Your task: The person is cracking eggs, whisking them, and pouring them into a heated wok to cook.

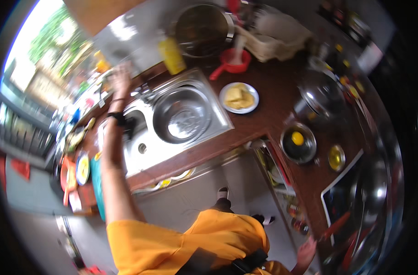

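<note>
My left hand (121, 76) is stretched out past the sink to the windowsill behind the faucet (145, 93). It is blurred, and small items on the sill crowd around it, so I cannot make out whether it grips one. A dark band circles that wrist. My right hand (306, 252) is low at the right, by the counter's edge, close to a red handle (338, 225) beside the cooktop (339, 196); contact is unclear. Between my arms is a steel sink (212, 103) with a round steel basin (181, 115) in it.
A plate of yellow food (239, 98), a red ladle-like scoop (231, 63) and a yellow bottle (172, 56) stand behind the sink. Rightward are a metal bowl with an egg yolk (297, 138) and a small bowl of yellow liquid (336, 158). An orange strainer (68, 175) sits left.
</note>
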Available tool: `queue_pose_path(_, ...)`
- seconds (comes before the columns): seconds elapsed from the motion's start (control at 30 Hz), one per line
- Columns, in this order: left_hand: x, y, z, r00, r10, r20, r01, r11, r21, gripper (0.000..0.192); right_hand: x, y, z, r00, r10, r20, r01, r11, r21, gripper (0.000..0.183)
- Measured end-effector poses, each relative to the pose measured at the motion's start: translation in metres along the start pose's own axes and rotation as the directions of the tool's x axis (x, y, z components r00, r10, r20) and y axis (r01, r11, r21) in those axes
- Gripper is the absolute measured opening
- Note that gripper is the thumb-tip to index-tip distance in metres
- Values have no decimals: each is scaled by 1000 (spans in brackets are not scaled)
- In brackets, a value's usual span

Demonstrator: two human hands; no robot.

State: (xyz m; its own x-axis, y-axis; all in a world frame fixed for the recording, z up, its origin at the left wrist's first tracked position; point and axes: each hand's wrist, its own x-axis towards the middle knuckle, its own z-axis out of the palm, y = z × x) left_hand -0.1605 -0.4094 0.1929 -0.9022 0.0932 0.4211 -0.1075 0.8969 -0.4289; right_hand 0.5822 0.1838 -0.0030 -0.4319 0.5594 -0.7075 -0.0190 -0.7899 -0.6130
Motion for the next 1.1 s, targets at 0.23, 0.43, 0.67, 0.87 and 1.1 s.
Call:
queue_pose_path(0.23, 61, -198, 150, 963, -147, 228, 188, 967, -170, 37, -52, -31, 181, 981, -187, 51, 185, 982, 39, 65)
queue_pose_path(0.43, 123, -168, 160, 953, -205, 222, 267, 915, -301, 39, -70, -63, 213, 948, -244, -203, 228, 968, -101, 51)
queue_pose_path(0.67, 87, -121, 81, 945, -281, 164, 264, 368, -891, 42, -32, -100, 202, 947, -187, -259, 128, 965, -229, 30)
queue_pose_path(0.87, -27, 48, -70, 937, 169, 307, 347, -567, -747, 44, -60, -116, 192, 966, -210, -151, 177, 962, -208, 24)
queue_pose_path(1.1, -252, 378, -245, 309, 951, -4, 943, -307, -131, 28, -103, -139, 169, 978, -173, -118, 138, 955, -261, 31)
